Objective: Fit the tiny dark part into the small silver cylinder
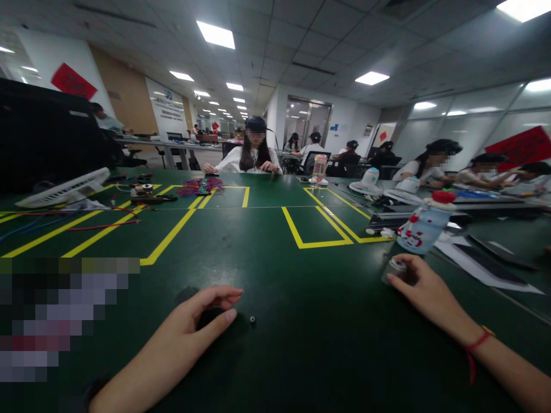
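Observation:
My left hand (189, 327) rests arched on the green table (275, 275) near the front edge, thumb and fingers apart over a dark patch that may be shadow. A tiny black round part (252, 319) lies just right of its thumb tip, not touched. My right hand (426, 292) reaches forward at the right, and its fingertips close around a small grey cylinder with a pale top (395, 268). Just behind that stands a pale blue bottle with a red cap (424, 226), leaning left.
Yellow tape lines (318, 229) mark boxes on the table. Red and blue wires (200, 186), small parts and a white fan (64, 189) lie far left; fans (365, 186), a clear bottle (319, 168) and papers (482, 261) at right. A person (253, 158) sits opposite, others at right.

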`<state>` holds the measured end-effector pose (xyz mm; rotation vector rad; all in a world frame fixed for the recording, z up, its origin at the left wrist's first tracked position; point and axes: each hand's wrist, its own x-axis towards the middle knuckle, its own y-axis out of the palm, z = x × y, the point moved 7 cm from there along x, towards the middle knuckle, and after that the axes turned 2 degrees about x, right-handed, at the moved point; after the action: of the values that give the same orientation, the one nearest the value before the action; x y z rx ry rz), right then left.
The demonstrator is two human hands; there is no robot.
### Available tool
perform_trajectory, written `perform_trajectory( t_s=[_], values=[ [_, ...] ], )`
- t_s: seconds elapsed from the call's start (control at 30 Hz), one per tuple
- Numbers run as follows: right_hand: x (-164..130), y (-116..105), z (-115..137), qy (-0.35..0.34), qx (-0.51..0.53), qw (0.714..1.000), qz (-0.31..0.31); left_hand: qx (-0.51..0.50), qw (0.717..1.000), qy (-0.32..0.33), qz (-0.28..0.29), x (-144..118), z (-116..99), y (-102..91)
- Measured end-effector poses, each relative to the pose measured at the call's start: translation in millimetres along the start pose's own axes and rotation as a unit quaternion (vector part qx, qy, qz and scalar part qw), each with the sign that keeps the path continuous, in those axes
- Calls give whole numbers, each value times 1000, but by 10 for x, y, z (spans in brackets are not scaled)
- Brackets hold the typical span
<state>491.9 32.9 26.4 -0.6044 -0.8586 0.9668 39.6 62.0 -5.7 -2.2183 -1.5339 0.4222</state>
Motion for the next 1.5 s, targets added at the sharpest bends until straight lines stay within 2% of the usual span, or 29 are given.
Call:
perform_trajectory(
  t_s=[0.07, 0.1, 0.17, 0.2, 0.27, 0.3, 0.37, 0.4, 0.47, 0.53, 0.6, 0.63, 0.7, 0.77, 0.83, 0.9, 0.97, 1.03, 1.17, 1.33, 1.5],
  values=[
    [5, -57, -80, 5, -20, 1000, -23, 2, 1000, -3, -2, -1, 1, 16],
    [-7, -81, -38, -1, -32, 998, -48, 3, 1000, -6, -4, -2, 2, 18],
    [-80, -72, 268, -62, -60, 992, -96, 7, 1000, -6, -12, -2, -5, 13],
    [-145, 0, 526, -120, -68, 986, -92, 9, 1000, -3, -17, -1, -14, 6],
    [-346, 302, 1154, -255, -54, 965, -6, 11, 999, 1, -30, -2, -22, -14],
    [-479, 518, 1464, -308, -29, 948, 76, 10, 999, 0, -34, -6, -17, -24],
    [-727, 899, 1992, -360, 22, 914, 186, 6, 999, -3, -43, -18, 2, -52],
    [-836, 1064, 2211, -388, 36, 895, 217, 5, 999, -3, -43, -26, 12, -63],
    [-985, 1322, 2505, -437, 44, 864, 245, 7, 999, -3, -44, -37, 27, -88],
    [-1009, 1430, 2581, -463, 39, 850, 248, 9, 999, -7, -44, -42, 30, -110],
    [-875, 1325, 2440, -442, 33, 867, 227, 15, 999, -14, -41, -38, 25, -116],
    [-760, 1188, 2300, -418, 27, 885, 206, 19, 999, -17, -37, -35, 20, -113],
    [-479, 774, 1906, -348, 7, 927, 141, 22, 999, -21, -34, -28, 12, -100],
    [-210, 265, 1429, -265, -27, 962, 59, 11, 999, -26, -33, -21, 14, -83],
    [-22, -208, 950, -178, -66, 981, -25, -2, 999, -30, -32, -13, 22, -58],
    [64, -490, 563, -110, -96, 987, -65, -11, 999, -33, -28, -6, 33, -36],
    [88, -561, 316, -76, -112, 989, -62, -15, 999, -32, -30, -3, 38, -31],
    [88, -508, 197, -69, -118, 990, -42, -12, 999, -31, -29, -7, 44, -32],
    [90, -395, 148, -75, -127, 989, -22, -9, 999, -34, -27, -28, 47, -35],
    [81, -478, 106, -52, -141, 986, -68, -10, 999, -35, -23, -43, -5, -27],
    [86, -376, 16, -38, -156, 987, -15, -23, 999, -33, -27, -56, -56, -39]
  ],
)
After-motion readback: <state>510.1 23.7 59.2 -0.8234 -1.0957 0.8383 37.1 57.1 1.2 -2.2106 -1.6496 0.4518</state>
